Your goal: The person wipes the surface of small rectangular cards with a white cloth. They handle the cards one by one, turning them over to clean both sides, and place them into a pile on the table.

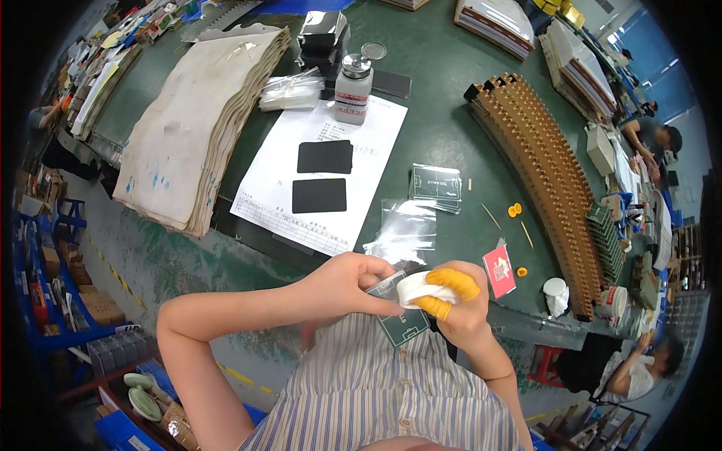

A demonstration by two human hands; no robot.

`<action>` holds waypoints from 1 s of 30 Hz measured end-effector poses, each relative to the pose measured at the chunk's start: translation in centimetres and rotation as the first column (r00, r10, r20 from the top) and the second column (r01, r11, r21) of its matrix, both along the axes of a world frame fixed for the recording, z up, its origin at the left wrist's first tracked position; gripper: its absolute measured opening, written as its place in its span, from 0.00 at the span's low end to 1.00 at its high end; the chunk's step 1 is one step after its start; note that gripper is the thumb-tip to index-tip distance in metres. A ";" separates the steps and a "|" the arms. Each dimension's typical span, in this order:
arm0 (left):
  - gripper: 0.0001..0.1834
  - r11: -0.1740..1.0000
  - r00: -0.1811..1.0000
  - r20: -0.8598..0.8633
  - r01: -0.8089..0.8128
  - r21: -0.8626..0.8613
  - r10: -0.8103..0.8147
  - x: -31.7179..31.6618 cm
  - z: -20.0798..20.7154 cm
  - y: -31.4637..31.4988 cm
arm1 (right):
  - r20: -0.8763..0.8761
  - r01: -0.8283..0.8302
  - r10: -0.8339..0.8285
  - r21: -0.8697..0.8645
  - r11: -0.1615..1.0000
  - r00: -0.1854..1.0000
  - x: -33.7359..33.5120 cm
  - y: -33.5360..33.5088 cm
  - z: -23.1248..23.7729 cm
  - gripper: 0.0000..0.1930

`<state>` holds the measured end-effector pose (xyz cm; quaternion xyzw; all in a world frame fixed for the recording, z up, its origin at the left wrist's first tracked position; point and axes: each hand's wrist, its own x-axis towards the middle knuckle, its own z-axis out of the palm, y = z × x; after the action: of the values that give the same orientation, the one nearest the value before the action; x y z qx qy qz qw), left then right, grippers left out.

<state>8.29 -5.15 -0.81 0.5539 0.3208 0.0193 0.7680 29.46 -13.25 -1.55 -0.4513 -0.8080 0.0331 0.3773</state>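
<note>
Close to my body, my left hand (pixel 346 282) grips a dark green card (pixel 404 331) with white line markings by its upper part. My right hand (pixel 468 322), with yellow finger cots (pixel 453 283) on its fingers, pinches a folded white cloth (pixel 411 290) against the card's face. Just beyond lie clear plastic sleeves (pixel 402 229) and a small pile of similar green cards (pixel 436 186). A red card (pixel 499 272) rests to the right of my right hand. Two black cards (pixel 325 156) sit on a printed sheet (pixel 259 180).
A pump bottle (pixel 352 98) stands at the sheet's far end. Left of it lies a thick stack of worn sheets (pixel 192 120). A long brown slotted rack (pixel 538 173) curves along the right, near loose yellow finger cots (pixel 514 210) and a white-covered jar (pixel 556 295). Other people sit further right.
</note>
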 end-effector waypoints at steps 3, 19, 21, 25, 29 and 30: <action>0.15 1.000 1.000 0.016 -0.016 0.000 0.016 0.0 -0.1 -0.1 | 0.034 0.015 -0.017 0.041 0.999 0.999 -0.1 0.2 -0.2 0.17; 0.11 0.998 0.998 0.021 -0.061 0.033 0.061 -1.2 0.3 -0.4 | -0.170 0.097 -0.115 -0.108 0.989 0.979 -0.3 0.0 -0.6 0.21; 0.11 0.997 0.998 0.016 -0.063 0.045 0.063 -1.2 0.5 -0.4 | -0.150 0.062 -0.078 -0.104 0.993 0.986 -0.6 0.0 -0.3 0.20; 0.13 0.996 0.996 0.054 -0.075 0.056 0.072 -1.2 0.5 -0.5 | -0.077 0.072 -0.077 -0.076 0.995 0.994 -1.4 0.1 -0.3 0.19; 0.14 0.991 0.995 0.071 -0.073 0.109 0.066 -1.2 0.2 -0.5 | 0.002 0.081 -0.081 -0.035 0.996 0.997 -1.6 0.1 -0.8 0.19; 0.14 0.990 0.996 0.060 -0.069 0.121 0.063 -1.2 0.3 -0.5 | 0.020 0.076 -0.076 -0.030 0.997 0.997 -1.6 0.1 -0.8 0.19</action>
<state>7.10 -5.61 -0.55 0.5886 0.3154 0.0800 0.7401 27.83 -13.16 -2.35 -0.4879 -0.7931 0.0270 0.3636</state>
